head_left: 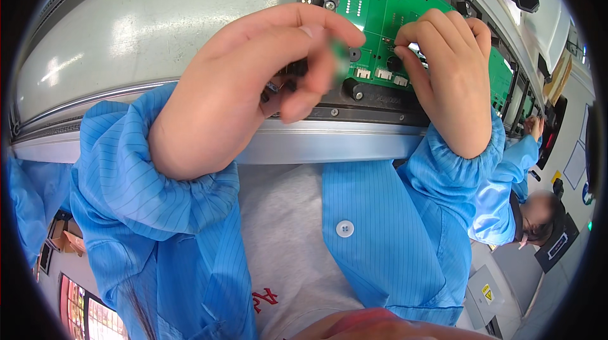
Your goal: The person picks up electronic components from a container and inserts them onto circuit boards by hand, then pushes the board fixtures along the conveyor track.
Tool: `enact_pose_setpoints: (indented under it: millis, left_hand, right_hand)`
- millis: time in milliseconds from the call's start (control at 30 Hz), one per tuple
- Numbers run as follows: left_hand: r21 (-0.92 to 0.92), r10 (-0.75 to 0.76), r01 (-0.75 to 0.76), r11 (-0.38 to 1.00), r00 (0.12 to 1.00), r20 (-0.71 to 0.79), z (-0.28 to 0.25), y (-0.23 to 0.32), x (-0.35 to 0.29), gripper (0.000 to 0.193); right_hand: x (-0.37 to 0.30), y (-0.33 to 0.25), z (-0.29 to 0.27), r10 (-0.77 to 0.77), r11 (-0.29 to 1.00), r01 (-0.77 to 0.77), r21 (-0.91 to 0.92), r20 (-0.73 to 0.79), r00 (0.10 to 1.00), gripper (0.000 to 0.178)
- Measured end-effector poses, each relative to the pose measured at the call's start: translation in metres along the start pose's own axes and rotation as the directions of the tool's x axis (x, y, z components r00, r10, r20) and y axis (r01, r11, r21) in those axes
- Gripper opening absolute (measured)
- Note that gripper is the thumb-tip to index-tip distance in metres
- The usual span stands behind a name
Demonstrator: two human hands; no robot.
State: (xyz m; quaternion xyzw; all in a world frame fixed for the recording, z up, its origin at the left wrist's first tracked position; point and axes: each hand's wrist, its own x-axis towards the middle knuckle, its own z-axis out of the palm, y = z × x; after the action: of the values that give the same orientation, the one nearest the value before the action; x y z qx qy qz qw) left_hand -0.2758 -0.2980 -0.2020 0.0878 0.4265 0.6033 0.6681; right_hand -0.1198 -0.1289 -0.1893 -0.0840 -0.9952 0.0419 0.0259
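My left hand (253, 80) pinches a small dark part just beside the green board (386, 17) – not yet seated, I judge. My right hand (446, 67) pinches a tiny piece against the board, which sits in a black frame (373, 109).

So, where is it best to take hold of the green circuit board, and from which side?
Probably by its bare edges, coming from above. The green circuit board lies flat in a black frame, its face crowded with small white connectors and black parts. The left hand and right hand already cover the near side, so the far edge looks freer.
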Motion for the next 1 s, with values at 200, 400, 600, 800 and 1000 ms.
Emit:
enact_pose_setpoints:
  millis: [200, 400, 600, 800, 1000]
  left_hand:
    - [0.551, 0.073, -0.168, 0.818, 0.979, 0.191, -0.007, 0.012, 0.002, 0.024]
    - [0.906, 0.282, -0.401, -0.137, 0.861, 0.424, 0.003, 0.007, 0.004, 0.023]
    - [0.747, 0.18, -0.316, -0.585, 0.847, 0.5, 0.008, 0.002, 0.025, 0.032]
    - [0.754, 0.145, -0.317, -0.575, 0.867, 0.476, 0.008, 0.0, 0.023, 0.036]
    - [0.77, 0.152, -0.306, -0.56, 0.875, 0.459, 0.013, -0.006, 0.024, 0.039]
  right_hand:
    - [-0.002, 0.0, 0.002, 0.007, 0.999, -0.008, 0.033, 0.022, 1.0, 0.016]
    - [0.0, -0.002, 0.006, -0.027, 0.999, 0.029, 0.035, -0.04, 0.999, 0.016]
    - [0.001, -0.003, 0.014, -0.003, 0.999, 0.007, 0.054, -0.06, 0.998, 0.015]
    - [0.006, -0.02, 0.013, -0.025, 0.999, 0.029, 0.02, -0.155, 0.988, 0.015]
    - [0.005, -0.022, 0.011, 0.011, 0.997, 0.004, 0.075, -0.206, 0.978, 0.016]
